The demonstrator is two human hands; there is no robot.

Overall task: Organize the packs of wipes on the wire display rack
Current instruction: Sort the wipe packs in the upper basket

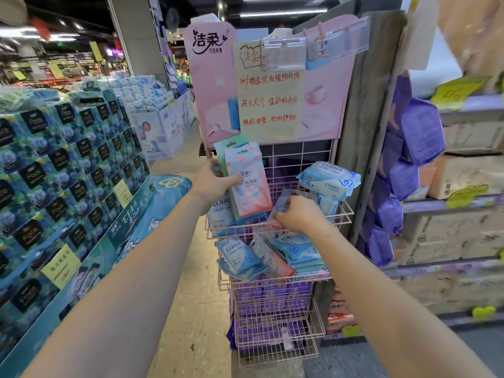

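Note:
A pink wire display rack [345, 218] stands in front of me with several tiered baskets. My left hand [215, 182] grips a stack of flat pink-and-white wipe packs [249, 184], held upright above the left side of the top basket. My right hand [297, 216] is closed on a small pack [283, 203] lying at the basket's front middle. Pale blue wipe packs [328, 180] are piled at the right of the top basket. More blue and pink packs [245, 257] lie jumbled in the second basket. Purple packs [272, 296] fill the lower baskets.
A pink brand board with a handwritten sign [270, 96] tops the rack. Stacked blue tissue boxes [68, 165] line the left. A shelf with hanging purple packs [420, 132] and cartons stands to the right. Tiled aisle floor [185, 309] runs between.

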